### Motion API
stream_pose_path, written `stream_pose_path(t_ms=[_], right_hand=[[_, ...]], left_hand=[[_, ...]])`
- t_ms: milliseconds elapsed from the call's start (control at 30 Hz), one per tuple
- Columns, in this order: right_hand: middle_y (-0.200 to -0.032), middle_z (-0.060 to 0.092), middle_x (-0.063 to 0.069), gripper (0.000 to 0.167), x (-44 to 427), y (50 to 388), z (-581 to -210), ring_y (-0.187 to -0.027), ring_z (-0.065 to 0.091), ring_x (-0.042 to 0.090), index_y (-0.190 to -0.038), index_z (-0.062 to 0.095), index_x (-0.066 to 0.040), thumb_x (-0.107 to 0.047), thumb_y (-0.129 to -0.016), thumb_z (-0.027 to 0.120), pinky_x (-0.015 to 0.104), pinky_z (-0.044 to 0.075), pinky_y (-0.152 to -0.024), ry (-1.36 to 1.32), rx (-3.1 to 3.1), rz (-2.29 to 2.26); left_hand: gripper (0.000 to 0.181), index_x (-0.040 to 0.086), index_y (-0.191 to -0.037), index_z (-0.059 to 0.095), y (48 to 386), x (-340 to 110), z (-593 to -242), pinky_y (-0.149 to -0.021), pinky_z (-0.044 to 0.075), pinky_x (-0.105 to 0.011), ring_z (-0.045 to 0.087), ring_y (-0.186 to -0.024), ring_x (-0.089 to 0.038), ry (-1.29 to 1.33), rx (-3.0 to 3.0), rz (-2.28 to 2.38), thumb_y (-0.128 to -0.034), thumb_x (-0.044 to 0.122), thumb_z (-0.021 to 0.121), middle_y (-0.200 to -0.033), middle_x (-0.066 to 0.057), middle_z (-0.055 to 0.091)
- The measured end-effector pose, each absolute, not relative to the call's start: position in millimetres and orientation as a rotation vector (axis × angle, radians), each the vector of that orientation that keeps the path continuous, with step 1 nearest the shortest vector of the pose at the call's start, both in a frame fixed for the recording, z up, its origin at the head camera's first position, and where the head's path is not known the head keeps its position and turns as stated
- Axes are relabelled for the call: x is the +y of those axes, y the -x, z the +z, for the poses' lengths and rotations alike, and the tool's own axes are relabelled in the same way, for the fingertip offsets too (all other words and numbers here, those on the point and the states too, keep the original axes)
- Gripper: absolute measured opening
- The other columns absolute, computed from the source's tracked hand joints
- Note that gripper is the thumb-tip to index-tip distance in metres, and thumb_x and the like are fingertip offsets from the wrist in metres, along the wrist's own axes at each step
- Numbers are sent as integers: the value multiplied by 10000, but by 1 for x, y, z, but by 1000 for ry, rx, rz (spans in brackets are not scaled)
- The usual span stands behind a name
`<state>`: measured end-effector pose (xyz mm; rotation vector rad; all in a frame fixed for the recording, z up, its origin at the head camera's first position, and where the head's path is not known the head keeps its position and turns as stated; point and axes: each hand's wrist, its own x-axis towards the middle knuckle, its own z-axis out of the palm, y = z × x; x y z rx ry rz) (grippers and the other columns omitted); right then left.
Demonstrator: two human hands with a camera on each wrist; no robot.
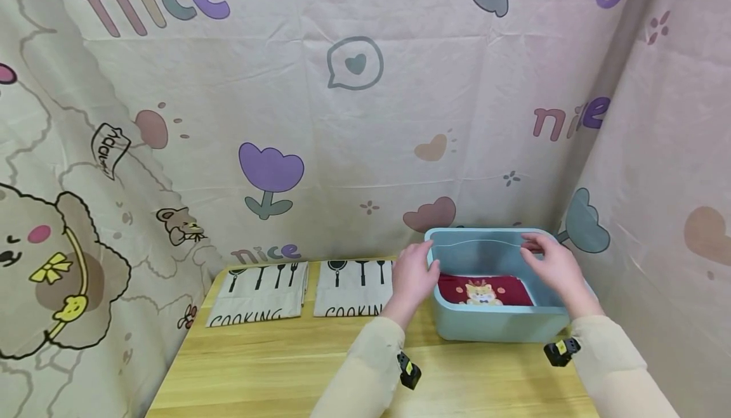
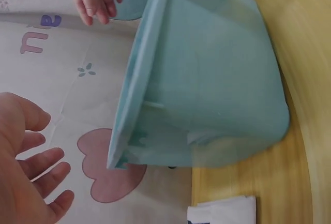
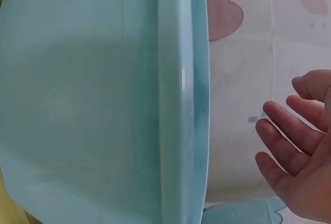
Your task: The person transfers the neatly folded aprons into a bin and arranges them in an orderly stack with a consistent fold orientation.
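Note:
A light blue plastic bin [image 1: 502, 326] stands on the wooden table at the right. Inside it lies a dark red cloth [image 1: 511, 291] printed with a cartoon animal in a crown. My left hand [image 1: 415, 275] hovers by the bin's left rim, fingers spread and loosely bent; in the left wrist view this hand [image 2: 31, 164] is apart from the bin [image 2: 207, 74] and holds nothing. Over the right side hangs my right hand [image 1: 553, 269], also empty. The right wrist view shows that hand [image 3: 300, 141] with relaxed fingers, clear of the rim [image 3: 176, 105].
Two folded white cloths printed with utensils and COOKING lie left of the bin, one farther left [image 1: 259, 294] and one nearer [image 1: 351, 288]. A patterned curtain [image 1: 354, 132] hangs behind the table [image 1: 274, 367] and along both sides.

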<state>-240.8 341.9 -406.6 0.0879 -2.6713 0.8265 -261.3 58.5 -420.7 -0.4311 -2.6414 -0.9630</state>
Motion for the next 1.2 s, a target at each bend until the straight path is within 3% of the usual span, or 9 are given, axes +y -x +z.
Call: stream_pose_path(t_ms=[233,400,733,1200], right_hand=[[-1166,636,278,420,324,236,-414,-1114,555,478,-1328,529,39,-132,-955,619,653,423,-919,-145,-2640,778],[-1177,640,261,428,308,237,-420,-1115,558,462,-1321,544,29,-104,-929,653,642,425,-925,-185,-2624,745],[-1260,617,226,462,271,242,-427,-1196,521,426,-1340,566,-23,-147,-913,693,628,402,-984,-252,-2622,772],[-1288,621,179,475,217,247,-426,-1214,532,373,-1340,588,-41,-140,-894,720,571,425,-999,-404,-2558,821]], left_hand=[[417,170,-1328,623,262,49,-435,-928,431,-473,583,-1127,-247,490,-2593,-688,-919,226,687,-1221,-31,661],[412,156,-1320,626,263,38,-449,-967,414,-474,573,-1144,-241,507,-2579,-623,-918,223,683,-1224,-31,657],[369,145,-1258,667,269,8,-475,-936,434,-500,612,-1060,-285,459,-2548,-496,-897,217,699,-1170,-47,681],[432,136,-1308,636,281,-42,-510,-1008,380,-530,553,-1170,-301,314,-2739,-416,-900,258,714,-1275,-69,630]])
